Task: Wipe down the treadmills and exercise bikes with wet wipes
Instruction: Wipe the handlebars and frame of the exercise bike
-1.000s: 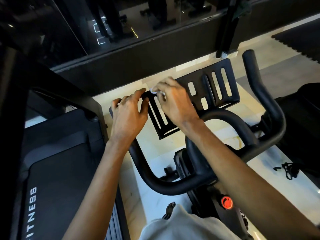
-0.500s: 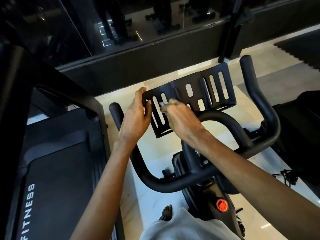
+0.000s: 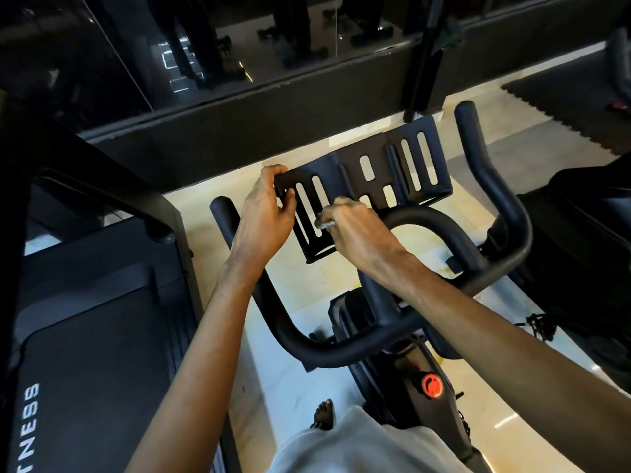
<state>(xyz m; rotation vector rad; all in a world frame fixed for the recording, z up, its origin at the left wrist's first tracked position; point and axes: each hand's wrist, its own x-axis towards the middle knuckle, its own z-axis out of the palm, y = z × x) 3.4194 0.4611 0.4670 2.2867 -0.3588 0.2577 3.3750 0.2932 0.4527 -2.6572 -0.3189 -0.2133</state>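
While the left hand (image 3: 264,213) curls round the left edge of the exercise bike's slotted tray (image 3: 375,172), the right hand (image 3: 358,230) pinches a white wipe (image 3: 322,224) against its slats (fingers hide most of it). Black handlebars (image 3: 317,351) curve beneath both forearms, a treadmill (image 3: 102,336) stands just left, and a red knob (image 3: 432,386) sits below.

From the slotted tray (image 3: 379,162): handlebars (image 3: 341,351) at 6 o'clock; treadmill (image 3: 102,336) at 8 o'clock; knob (image 3: 432,386) at 5 o'clock; floor mat (image 3: 563,107) at 2 o'clock.

Left forearm (image 3: 211,336) and right forearm (image 3: 495,319): both bare to the frame edge. One garment (image 3: 358,445): pale grey-white cloth, softly creased. One foot (image 3: 322,414): bare, toes showing.
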